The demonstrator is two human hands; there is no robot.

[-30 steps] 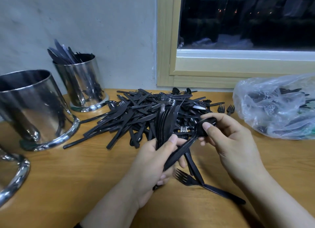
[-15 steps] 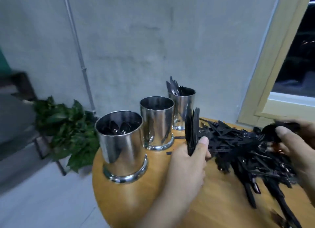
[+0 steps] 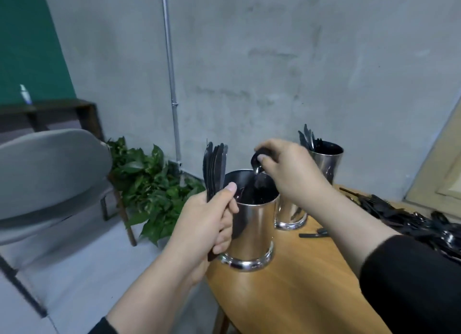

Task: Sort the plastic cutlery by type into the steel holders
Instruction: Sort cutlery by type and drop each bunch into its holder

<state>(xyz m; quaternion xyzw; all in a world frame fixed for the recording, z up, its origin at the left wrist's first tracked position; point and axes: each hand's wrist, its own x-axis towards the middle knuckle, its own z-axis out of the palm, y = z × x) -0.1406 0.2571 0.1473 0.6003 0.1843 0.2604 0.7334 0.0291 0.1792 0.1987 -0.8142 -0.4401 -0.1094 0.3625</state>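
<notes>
Head view: a spoon (image 3: 257, 162) is pinched by the right hand (image 3: 289, 169) over the mouth of the nearest steel holder (image 3: 252, 223), at the tabletop's left edge; the drop-in step is judged under way, calling next for release. A bundle of knives (image 3: 214, 169) is gripped upright by the left hand (image 3: 207, 223), just beside that holder. Unsorted cutlery (image 3: 409, 221) lies toward the right edge.

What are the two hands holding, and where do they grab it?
The left hand grips a bunch of black plastic knives around their handles. The right hand pinches a black plastic spoon by its bowl end, over the nearest steel holder.
</notes>
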